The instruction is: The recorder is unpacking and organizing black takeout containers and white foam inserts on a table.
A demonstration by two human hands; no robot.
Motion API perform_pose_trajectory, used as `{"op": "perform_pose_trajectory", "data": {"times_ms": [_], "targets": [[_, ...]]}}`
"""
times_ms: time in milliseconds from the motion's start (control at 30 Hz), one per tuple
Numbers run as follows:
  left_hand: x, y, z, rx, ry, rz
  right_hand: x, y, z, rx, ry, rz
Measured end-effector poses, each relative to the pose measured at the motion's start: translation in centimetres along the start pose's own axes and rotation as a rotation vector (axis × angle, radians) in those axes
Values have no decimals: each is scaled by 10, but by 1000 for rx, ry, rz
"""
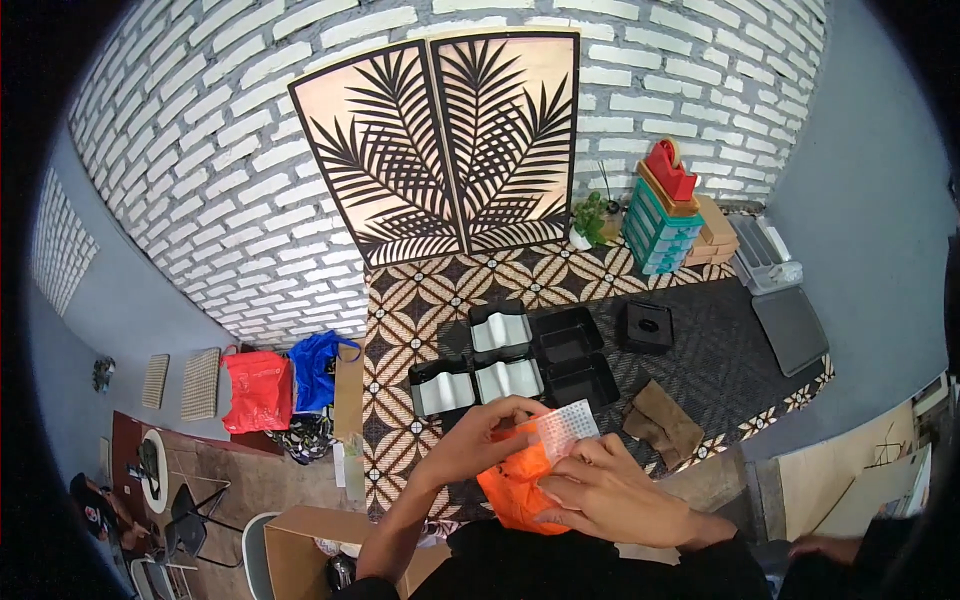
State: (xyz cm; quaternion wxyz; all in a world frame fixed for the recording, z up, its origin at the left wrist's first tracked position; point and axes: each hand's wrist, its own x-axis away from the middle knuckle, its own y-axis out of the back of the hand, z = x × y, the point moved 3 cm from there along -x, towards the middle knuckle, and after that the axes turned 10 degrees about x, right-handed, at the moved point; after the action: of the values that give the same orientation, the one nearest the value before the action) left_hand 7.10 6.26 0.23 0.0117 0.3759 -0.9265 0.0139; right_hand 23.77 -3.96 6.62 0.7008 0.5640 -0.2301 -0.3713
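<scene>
Close to my body, over the table's near edge, both hands are on an orange plastic bag point(518, 492). My left hand point(480, 440) is closed on its upper left side, fingers curled at the top. My right hand point(610, 492) is closed on the bag's right side, thumb low and fingertips at the top. Between the hands a whitish sheet with a grid of small dots point(568, 427) sticks up from the bag; its lower part is hidden. Just beyond lie black trays, some with grey-white wavy pieces point(510, 381), others like the black tray point(583, 381) without them.
A folded brown cloth point(662, 424) and a black square box point(647, 327) lie to the right on the patterned table. Teal drawers point(662, 228) with a red tape dispenser point(670, 172) stand behind. A cardboard box point(300, 540) is low left. People show at far left and lower right.
</scene>
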Motion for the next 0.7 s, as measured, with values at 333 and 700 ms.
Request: {"op": "perform_pose_trajectory", "data": {"times_ms": [333, 700], "targets": [[75, -35, -46, 264, -243, -724, -10, 29, -3, -1, -139, -238], [123, -32, -19, -89, -731, -1066, -75, -15, -27, -603, 126, -162]]}}
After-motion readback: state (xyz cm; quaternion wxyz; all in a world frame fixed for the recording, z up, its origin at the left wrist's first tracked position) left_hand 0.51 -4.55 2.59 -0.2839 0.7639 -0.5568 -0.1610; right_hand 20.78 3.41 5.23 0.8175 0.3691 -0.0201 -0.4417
